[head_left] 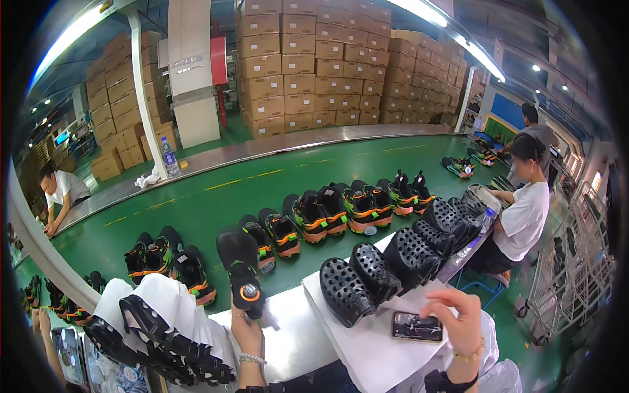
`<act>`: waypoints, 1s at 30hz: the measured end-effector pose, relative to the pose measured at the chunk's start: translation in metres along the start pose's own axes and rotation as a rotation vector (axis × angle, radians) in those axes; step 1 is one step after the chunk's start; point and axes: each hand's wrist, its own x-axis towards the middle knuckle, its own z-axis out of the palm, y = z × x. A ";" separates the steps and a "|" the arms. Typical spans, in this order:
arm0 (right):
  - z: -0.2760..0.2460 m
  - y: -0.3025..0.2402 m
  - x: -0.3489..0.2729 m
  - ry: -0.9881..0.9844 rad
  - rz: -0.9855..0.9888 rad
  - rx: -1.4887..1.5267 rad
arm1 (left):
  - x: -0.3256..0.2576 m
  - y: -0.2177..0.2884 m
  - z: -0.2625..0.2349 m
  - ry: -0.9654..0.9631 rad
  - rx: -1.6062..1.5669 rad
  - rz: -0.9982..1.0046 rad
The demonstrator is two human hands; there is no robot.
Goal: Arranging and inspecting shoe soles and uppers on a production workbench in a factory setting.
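My left hand (246, 329) grips a black sneaker (242, 271) with green and orange accents and a round dial, holding it upright by the heel at the conveyor's near edge. My right hand (457, 314) hovers with curled fingers over a white sheet (373, 340), just above a dark phone (417, 325) lying on it. A row of black perforated clogs (386, 268) stands along the sheet's far side. Pairs of matching sneakers (308, 216) sit in a line on the green conveyor belt (216, 196).
A pile of black strappy sandals on white paper (157, 327) lies at my left. A seated person in white (524, 209) works at the right; another leans at the far left (59, 190). Stacked cardboard boxes (314, 59) fill the background. A wire rack (576, 262) stands right.
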 end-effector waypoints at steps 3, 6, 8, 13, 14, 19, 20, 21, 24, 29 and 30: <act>-0.035 0.032 -0.032 0.222 0.097 0.094 | 0.008 0.022 0.007 0.025 0.065 0.019; -0.059 0.051 -0.054 0.437 0.169 0.126 | 0.022 0.014 0.017 0.160 0.095 -0.009; -0.070 0.061 -0.065 0.560 0.171 0.099 | 0.040 0.007 0.021 0.320 0.222 -0.017; -0.090 0.085 -0.087 0.646 0.229 0.083 | 0.080 0.021 0.031 0.388 0.482 -0.229; -0.094 0.089 -0.091 0.650 0.245 0.082 | 0.084 0.026 0.034 0.453 0.517 -0.258; -0.107 0.097 -0.106 0.699 0.269 0.082 | 0.095 0.002 0.043 0.581 0.378 -0.207; -0.109 0.099 -0.107 0.701 0.278 0.071 | 0.098 -0.007 0.045 0.600 0.367 -0.137; -0.110 0.100 -0.109 0.707 0.290 0.059 | 0.103 -0.007 0.049 0.579 0.362 -0.178; -0.108 0.099 -0.105 0.718 0.327 0.084 | 0.127 -0.027 0.054 0.569 0.378 -0.206; -0.109 0.102 -0.105 0.711 0.325 0.041 | 0.131 0.001 0.062 0.686 0.247 -0.412; -0.108 0.103 -0.105 0.717 0.333 0.038 | 0.124 0.014 0.067 0.757 0.367 -0.291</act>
